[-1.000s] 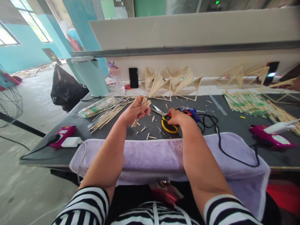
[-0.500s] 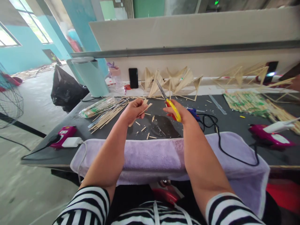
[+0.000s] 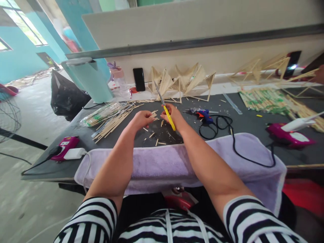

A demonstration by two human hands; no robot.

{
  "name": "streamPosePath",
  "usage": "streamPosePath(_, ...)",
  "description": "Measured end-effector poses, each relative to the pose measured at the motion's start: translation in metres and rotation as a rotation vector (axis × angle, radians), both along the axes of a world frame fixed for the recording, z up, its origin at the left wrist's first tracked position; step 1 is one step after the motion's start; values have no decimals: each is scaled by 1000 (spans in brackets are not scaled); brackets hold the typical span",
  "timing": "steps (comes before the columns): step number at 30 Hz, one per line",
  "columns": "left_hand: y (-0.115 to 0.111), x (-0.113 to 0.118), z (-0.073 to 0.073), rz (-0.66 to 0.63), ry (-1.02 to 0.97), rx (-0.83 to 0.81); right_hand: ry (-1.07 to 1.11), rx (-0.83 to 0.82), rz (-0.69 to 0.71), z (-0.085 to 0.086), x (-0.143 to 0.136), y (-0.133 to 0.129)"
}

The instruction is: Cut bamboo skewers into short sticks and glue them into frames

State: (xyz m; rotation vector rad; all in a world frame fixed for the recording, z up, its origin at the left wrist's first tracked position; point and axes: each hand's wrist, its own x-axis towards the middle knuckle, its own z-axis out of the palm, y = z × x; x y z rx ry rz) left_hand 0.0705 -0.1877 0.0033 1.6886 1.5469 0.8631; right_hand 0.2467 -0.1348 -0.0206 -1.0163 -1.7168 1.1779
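Observation:
My left hand (image 3: 143,119) is closed on several thin wooden sticks (image 3: 154,114), whose ends poke out past the fingertips. Close beside it, my right hand (image 3: 174,116) grips a pair of scissors with yellow handles (image 3: 169,118). The scissors' blades point up and away to the left and look closed together. Short cut stick pieces (image 3: 152,135) lie on the dark table below both hands. A bundle of long sticks (image 3: 115,123) lies to the left of my left hand. To the right of my right hand rests a blue glue gun (image 3: 206,115).
Stick frameworks (image 3: 182,82) stand at the back by a phone (image 3: 139,79) and a bottle (image 3: 118,81). A light blue pitcher (image 3: 88,81) is at the left. A purple towel (image 3: 157,165) covers the front edge. Another person's hand (image 3: 319,73) shows at far right.
My right hand has moved left with the scissors, close to my left hand. The glue gun is now uncovered. The whole view has shifted slightly.

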Motion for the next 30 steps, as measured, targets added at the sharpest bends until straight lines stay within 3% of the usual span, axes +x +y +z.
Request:
streamPosePath(5,-1,5,-1,-126,-72,-103,-27,100,29,-6,-8,1)
streamPosePath(17,2,3,-7,-138,-52,-134,-50,53,93,-7,-7,0)
streamPosePath(24,2,-4,-6,-164,-41,-158,-90,116,-17,-3,-2,0)
streamPosePath(27,3,-8,-7,-141,41,-127,-74,103,-24,-3,2,1)
streamPosePath(30,6,-10,-9,-98,154,6,-83,76,-47,-4,5,3)
